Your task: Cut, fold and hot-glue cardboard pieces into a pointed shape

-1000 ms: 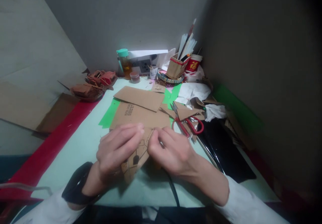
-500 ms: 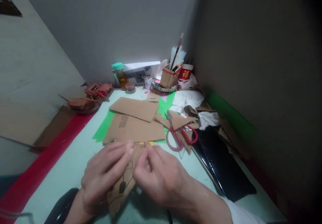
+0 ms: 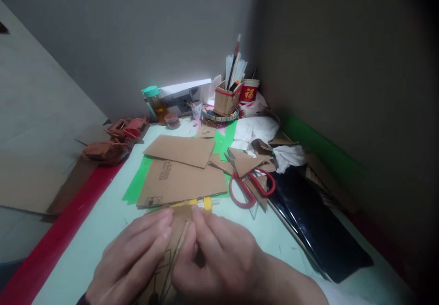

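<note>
My left hand (image 3: 132,261) and my right hand (image 3: 219,259) both grip a small brown cardboard piece (image 3: 176,238) with dark drawn lines, low in the head view. The fingertips of both hands pinch its upper edge from either side. A yellow tool (image 3: 202,202) lies on the table just beyond the fingers. Red-handled scissors (image 3: 248,184) lie to the right of it, beyond my right hand.
Flat cardboard sheets (image 3: 181,177) lie on green paper (image 3: 135,186) in the middle of the pale table (image 3: 92,227). A holder with brushes (image 3: 226,99), a red cup (image 3: 249,92) and a bottle (image 3: 154,101) stand at the back. A black sheet (image 3: 318,227) lies right, brown models (image 3: 113,142) left.
The view has tilted up, so both hands sit lower in frame. The hands have closed together on the cardboard piece. The yellow tool has come into sight beyond the fingers.
</note>
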Motion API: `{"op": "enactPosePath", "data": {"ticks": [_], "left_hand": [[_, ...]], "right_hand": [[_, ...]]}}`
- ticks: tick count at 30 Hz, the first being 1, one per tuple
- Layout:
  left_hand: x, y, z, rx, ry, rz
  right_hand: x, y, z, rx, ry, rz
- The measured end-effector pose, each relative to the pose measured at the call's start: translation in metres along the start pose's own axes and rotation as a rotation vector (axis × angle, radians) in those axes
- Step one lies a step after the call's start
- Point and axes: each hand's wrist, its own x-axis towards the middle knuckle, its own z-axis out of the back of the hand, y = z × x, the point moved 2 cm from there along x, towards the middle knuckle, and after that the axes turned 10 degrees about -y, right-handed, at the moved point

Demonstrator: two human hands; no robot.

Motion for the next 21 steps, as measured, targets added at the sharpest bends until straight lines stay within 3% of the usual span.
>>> {"op": "enactPosePath", "data": {"ticks": [8, 12, 17, 21], "left_hand": [[-0.008, 0.002, -0.006, 0.136, -0.191, 0.046], [-0.012, 0.001, -0.005, 0.145, -0.137, 0.1], [-0.017, 0.004, 0.001, 0.092, -0.076, 0.057], [-0.016, 0.007, 0.002, 0.026, -0.03, 0.088]], "right_hand": [[0.006, 0.007, -0.014, -0.015, 0.0, -0.048], [0.003, 0.008, -0.011, -0.061, -0.026, -0.115], [-0.008, 0.003, -0.008, 0.045, 0.062, -0.144], [-0.012, 0.002, -0.012, 0.053, -0.103, -0.24]]}}
